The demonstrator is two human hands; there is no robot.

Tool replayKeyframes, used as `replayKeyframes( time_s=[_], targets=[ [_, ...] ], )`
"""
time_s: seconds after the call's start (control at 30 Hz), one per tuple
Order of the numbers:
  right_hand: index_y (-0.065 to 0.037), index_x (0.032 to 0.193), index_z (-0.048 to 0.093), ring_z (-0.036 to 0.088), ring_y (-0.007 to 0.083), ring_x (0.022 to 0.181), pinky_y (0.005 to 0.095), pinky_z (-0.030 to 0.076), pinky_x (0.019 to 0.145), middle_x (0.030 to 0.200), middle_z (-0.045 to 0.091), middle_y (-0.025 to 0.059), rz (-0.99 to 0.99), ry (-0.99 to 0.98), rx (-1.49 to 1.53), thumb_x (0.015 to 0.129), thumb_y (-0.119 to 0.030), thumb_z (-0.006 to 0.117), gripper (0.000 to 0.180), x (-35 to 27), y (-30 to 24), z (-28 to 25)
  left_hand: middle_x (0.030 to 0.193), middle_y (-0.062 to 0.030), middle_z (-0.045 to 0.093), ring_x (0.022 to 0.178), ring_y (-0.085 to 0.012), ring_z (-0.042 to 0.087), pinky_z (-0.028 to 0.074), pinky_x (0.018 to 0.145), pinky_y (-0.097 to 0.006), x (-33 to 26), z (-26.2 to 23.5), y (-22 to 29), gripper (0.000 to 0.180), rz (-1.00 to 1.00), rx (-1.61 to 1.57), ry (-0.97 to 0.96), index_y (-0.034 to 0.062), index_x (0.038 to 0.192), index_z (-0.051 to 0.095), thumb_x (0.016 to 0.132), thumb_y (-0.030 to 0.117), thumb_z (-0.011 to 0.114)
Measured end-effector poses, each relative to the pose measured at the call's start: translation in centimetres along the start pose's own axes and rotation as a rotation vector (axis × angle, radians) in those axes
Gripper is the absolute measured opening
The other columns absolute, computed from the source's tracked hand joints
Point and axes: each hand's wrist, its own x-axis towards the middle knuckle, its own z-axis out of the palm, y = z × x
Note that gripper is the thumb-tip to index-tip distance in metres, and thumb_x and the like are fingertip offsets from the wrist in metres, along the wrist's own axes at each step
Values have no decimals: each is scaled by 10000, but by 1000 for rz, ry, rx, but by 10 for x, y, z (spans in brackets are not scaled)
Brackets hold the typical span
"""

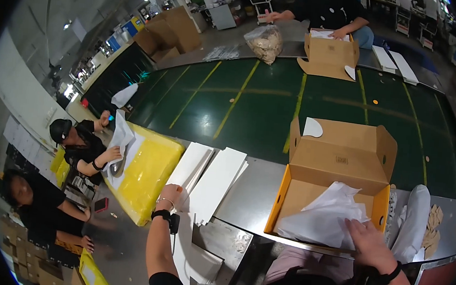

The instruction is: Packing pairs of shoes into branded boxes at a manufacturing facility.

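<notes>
An open cardboard box (341, 159) with an orange inner lining stands on the metal table edge in front of me. White tissue paper (325, 215) fills its bottom. My right hand (367, 245) lies flat on the paper's near right corner, fingers spread. My left hand (171, 196) reaches out to the left and grips the near end of a stack of white flat sheets (210, 179) lying on the table. A dark band sits on each wrist.
A dark green conveyor belt (253, 106) with yellow lines runs behind the box. Another open cardboard box (330, 54) and a clear bag (265, 41) sit at its far side by a person in black. Two people work at a yellow bin (148, 176) on my left.
</notes>
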Motion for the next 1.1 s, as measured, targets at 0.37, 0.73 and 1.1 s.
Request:
replayKeyframes(
  time_s=[0.37,0.73,1.1],
  targets=[
    [-129,1411,481,518,437,1158,502,410,938,1391,504,175,-13,196,-78,545,-177,806,926,-3,4,20,621,-133,570,516,-314,571,447,479,-403,-81,-86,268,119,714,-132,740,39,851,625,881,127,699],
    [-24,1405,458,401,471,1334,520,340,1105,1409,494,247,517,846,65,695,-257,790,818,-94,102,18,644,-91,650,567,-285,672,518,472,-396,-130,-31,404,332,1276,266,-69,42,1191,612,874,119,551],
    [40,1466,304,516,424,1251,409,423,1049,1331,518,307,809,748,493,573,-332,886,1129,-104,136,24,695,-130,678,657,-319,695,538,532,-436,-117,-17,417,224,1195,333,-97,49,1054,627,888,183,557]
  ],
)
